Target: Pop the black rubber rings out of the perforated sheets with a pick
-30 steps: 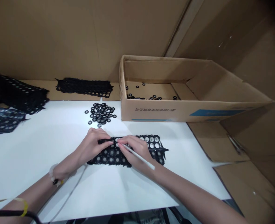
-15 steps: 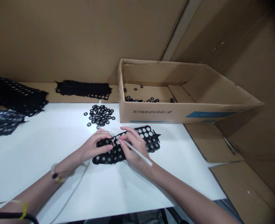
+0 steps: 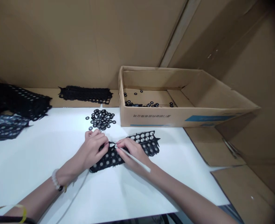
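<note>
A black perforated sheet (image 3: 151, 148) with rows of round holes and rings lies on the white table in front of me. My left hand (image 3: 93, 149) is closed, with thumb and fingertips pinching the upper edge of the sheet. My right hand (image 3: 134, 152) grips a thin white pen-like stick (image 3: 138, 163). Its fingertips and the stick's tip meet the sheet just right of my left fingertips, where a strip of the edge looks lifted. Just beyond my left hand lies a heap of small black rings (image 3: 102, 119).
A shallow cardboard box (image 3: 160, 117) with scattered rings inside stands behind the sheet. A stack of black sheets (image 3: 86, 94) lies at the back, and more black sheets (image 3: 32, 102) are at the left. Cardboard walls (image 3: 58, 40) enclose the table (image 3: 100, 196).
My left hand has rolled over so its back now faces up, pulling at the sheet's edge. The sheet's left end has shifted slightly toward me. My right hand still holds the stick.
</note>
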`<move>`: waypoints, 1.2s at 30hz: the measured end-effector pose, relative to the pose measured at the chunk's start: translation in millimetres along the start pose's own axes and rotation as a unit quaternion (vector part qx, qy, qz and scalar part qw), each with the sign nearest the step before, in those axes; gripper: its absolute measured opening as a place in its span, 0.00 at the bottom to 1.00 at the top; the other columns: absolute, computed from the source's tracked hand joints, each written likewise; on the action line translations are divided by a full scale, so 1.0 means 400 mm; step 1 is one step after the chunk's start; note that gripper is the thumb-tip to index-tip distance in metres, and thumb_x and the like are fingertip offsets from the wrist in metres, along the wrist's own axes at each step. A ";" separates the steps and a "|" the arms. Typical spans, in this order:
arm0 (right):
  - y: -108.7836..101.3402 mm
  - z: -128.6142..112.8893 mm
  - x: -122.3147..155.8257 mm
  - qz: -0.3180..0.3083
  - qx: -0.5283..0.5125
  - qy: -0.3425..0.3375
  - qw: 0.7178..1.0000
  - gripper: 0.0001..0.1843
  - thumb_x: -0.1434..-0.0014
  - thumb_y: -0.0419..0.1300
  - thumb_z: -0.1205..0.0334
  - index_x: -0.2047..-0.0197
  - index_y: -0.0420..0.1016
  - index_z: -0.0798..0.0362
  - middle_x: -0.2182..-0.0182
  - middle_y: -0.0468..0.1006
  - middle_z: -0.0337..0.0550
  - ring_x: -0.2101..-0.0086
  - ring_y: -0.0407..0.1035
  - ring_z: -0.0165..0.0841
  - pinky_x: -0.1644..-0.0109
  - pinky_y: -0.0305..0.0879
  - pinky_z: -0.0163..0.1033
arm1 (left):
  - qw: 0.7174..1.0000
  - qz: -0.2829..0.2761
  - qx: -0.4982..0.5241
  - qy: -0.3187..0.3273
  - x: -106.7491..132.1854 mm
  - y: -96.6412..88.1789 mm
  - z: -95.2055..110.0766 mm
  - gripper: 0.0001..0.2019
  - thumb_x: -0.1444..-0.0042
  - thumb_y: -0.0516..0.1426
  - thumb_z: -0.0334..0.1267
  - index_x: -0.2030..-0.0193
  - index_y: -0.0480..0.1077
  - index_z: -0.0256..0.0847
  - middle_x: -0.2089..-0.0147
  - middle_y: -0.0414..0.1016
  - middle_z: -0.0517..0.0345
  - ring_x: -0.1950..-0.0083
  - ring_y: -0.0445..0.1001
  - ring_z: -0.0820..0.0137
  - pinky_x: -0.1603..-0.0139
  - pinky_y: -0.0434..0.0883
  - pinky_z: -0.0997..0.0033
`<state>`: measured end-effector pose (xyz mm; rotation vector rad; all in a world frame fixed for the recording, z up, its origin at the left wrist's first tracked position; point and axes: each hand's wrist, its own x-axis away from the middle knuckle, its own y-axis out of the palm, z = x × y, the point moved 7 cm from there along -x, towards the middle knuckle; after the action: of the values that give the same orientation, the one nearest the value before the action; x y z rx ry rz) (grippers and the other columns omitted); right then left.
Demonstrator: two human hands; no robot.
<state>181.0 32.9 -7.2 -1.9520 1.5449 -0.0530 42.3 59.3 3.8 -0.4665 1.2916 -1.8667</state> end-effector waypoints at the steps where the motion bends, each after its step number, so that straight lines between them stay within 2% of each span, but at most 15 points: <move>1: 0.000 0.011 -0.003 -0.007 -0.003 0.035 0.999 0.02 0.39 0.55 0.66 0.65 0.67 0.51 0.66 0.75 0.41 0.64 0.70 0.33 0.58 0.64 0.37 | 1.000 -0.004 0.017 0.006 0.000 0.000 0.005 0.10 0.37 0.47 0.35 0.70 0.62 0.40 0.70 0.67 0.60 0.60 0.60 0.65 0.56 0.53 0.58; 3: -0.004 0.034 -0.008 -0.014 -0.012 0.103 0.995 0.04 0.38 0.55 0.64 0.67 0.67 0.51 0.71 0.73 0.37 0.69 0.68 0.31 0.64 0.62 0.35 | 0.997 0.000 0.074 0.016 0.003 -0.008 0.013 0.10 0.37 0.46 0.35 0.70 0.61 0.41 0.70 0.66 0.60 0.60 0.60 0.65 0.55 0.53 0.58; 5: -0.009 0.056 -0.010 -0.011 -0.030 0.153 0.988 0.06 0.39 0.56 0.62 0.68 0.67 0.51 0.74 0.72 0.34 0.72 0.67 0.30 0.67 0.60 0.34 | 0.986 0.044 0.163 0.005 0.008 -0.036 0.003 0.11 0.36 0.44 0.37 0.71 0.59 0.41 0.69 0.64 0.59 0.60 0.60 0.65 0.56 0.56 0.60; 7: -0.010 0.074 -0.009 -0.003 -0.057 0.185 0.981 0.06 0.40 0.57 0.62 0.69 0.67 0.51 0.74 0.73 0.34 0.70 0.67 0.31 0.67 0.60 0.34 | 0.963 0.130 0.232 -0.039 0.018 -0.079 -0.040 0.12 0.36 0.44 0.39 0.71 0.58 0.42 0.67 0.63 0.58 0.60 0.61 0.64 0.58 0.59 0.62; 9: -0.008 0.088 -0.006 0.005 -0.085 0.205 0.975 0.06 0.41 0.58 0.62 0.70 0.68 0.51 0.73 0.74 0.35 0.69 0.68 0.31 0.66 0.60 0.34 | 0.953 0.199 0.206 -0.102 0.024 -0.117 -0.104 0.12 0.37 0.46 0.43 0.70 0.60 0.43 0.65 0.65 0.57 0.59 0.62 0.63 0.57 0.60 0.63; 11: -0.006 0.093 -0.003 0.015 -0.096 0.213 0.972 0.05 0.42 0.58 0.62 0.70 0.68 0.51 0.73 0.74 0.34 0.69 0.69 0.32 0.66 0.61 0.35 | 0.964 0.193 0.089 -0.161 0.008 -0.134 -0.169 0.12 0.39 0.48 0.46 0.69 0.64 0.43 0.65 0.69 0.56 0.57 0.63 0.61 0.54 0.57 0.59; 13: -0.006 0.093 -0.002 0.021 -0.093 0.216 0.972 0.05 0.43 0.59 0.62 0.70 0.69 0.51 0.73 0.74 0.34 0.70 0.69 0.31 0.66 0.61 0.35 | 0.970 0.152 -0.029 -0.186 -0.030 -0.140 -0.223 0.12 0.41 0.50 0.47 0.68 0.69 0.43 0.64 0.73 0.55 0.56 0.63 0.58 0.52 0.53 0.55; 16: -0.009 0.088 -0.004 0.023 -0.096 0.213 0.972 0.06 0.43 0.60 0.62 0.71 0.69 0.51 0.73 0.75 0.34 0.69 0.69 0.31 0.66 0.61 0.35 | 0.980 0.081 -0.138 -0.121 -0.116 -0.136 -0.254 0.11 0.43 0.53 0.45 0.67 0.73 0.44 0.62 0.76 0.52 0.53 0.62 0.54 0.51 0.51 0.53; 19: -0.013 0.080 -0.009 0.024 -0.106 0.190 0.976 0.05 0.43 0.59 0.62 0.71 0.70 0.52 0.73 0.75 0.36 0.69 0.70 0.32 0.66 0.61 0.35 | 0.977 0.035 -0.200 -0.062 -0.177 -0.134 -0.246 0.10 0.43 0.54 0.43 0.63 0.75 0.44 0.61 0.77 0.51 0.53 0.63 0.54 0.51 0.52 0.53; 21: -0.014 0.077 -0.010 0.031 -0.110 0.173 0.978 0.05 0.44 0.59 0.63 0.70 0.70 0.53 0.73 0.76 0.36 0.70 0.70 0.32 0.66 0.62 0.35 | 0.972 0.036 -0.227 -0.041 -0.187 -0.141 -0.230 0.12 0.44 0.54 0.42 0.57 0.75 0.45 0.58 0.76 0.50 0.52 0.64 0.54 0.51 0.53 0.54; 25: -0.011 0.074 -0.008 0.046 -0.104 0.149 0.982 0.04 0.44 0.59 0.63 0.69 0.72 0.53 0.74 0.76 0.37 0.71 0.70 0.31 0.66 0.63 0.34 | 0.969 0.129 -0.202 -0.064 -0.135 -0.167 -0.209 0.16 0.42 0.52 0.41 0.48 0.71 0.44 0.53 0.74 0.49 0.50 0.64 0.55 0.51 0.57 0.57; 28: -0.011 0.062 -0.005 0.047 -0.103 0.133 0.985 0.04 0.43 0.59 0.63 0.69 0.72 0.53 0.73 0.76 0.38 0.71 0.70 0.30 0.67 0.63 0.33 | 0.977 0.184 -0.051 -0.093 -0.069 -0.146 -0.188 0.16 0.39 0.50 0.43 0.50 0.72 0.40 0.53 0.74 0.49 0.52 0.67 0.59 0.51 0.62 0.61; 31: -0.023 0.036 -0.008 0.038 -0.112 0.106 0.987 0.05 0.42 0.58 0.61 0.67 0.71 0.53 0.72 0.76 0.39 0.71 0.71 0.30 0.68 0.64 0.33 | 0.979 0.114 0.145 -0.082 -0.025 -0.063 -0.133 0.18 0.38 0.49 0.46 0.50 0.71 0.40 0.47 0.72 0.49 0.46 0.66 0.61 0.52 0.66 0.64; 33: -0.038 0.010 -0.015 0.031 -0.111 0.069 0.991 0.05 0.41 0.58 0.61 0.66 0.71 0.53 0.71 0.77 0.40 0.71 0.71 0.31 0.66 0.65 0.34 | 0.977 0.053 0.197 -0.059 -0.007 -0.013 -0.088 0.18 0.41 0.53 0.48 0.48 0.71 0.42 0.46 0.72 0.49 0.44 0.66 0.60 0.46 0.64 0.62; 36: -0.058 -0.016 -0.023 0.031 -0.080 0.031 0.996 0.04 0.40 0.58 0.63 0.67 0.71 0.53 0.70 0.77 0.40 0.70 0.72 0.31 0.65 0.66 0.34 | 0.969 -0.018 0.237 -0.072 0.006 0.035 -0.068 0.18 0.50 0.61 0.50 0.57 0.74 0.38 0.59 0.76 0.52 0.56 0.72 0.62 0.52 0.68 0.63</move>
<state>195.5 40.4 12.8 -2.0402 1.6955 0.0384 27.9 71.7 -20.2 -0.3592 0.7096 -2.0470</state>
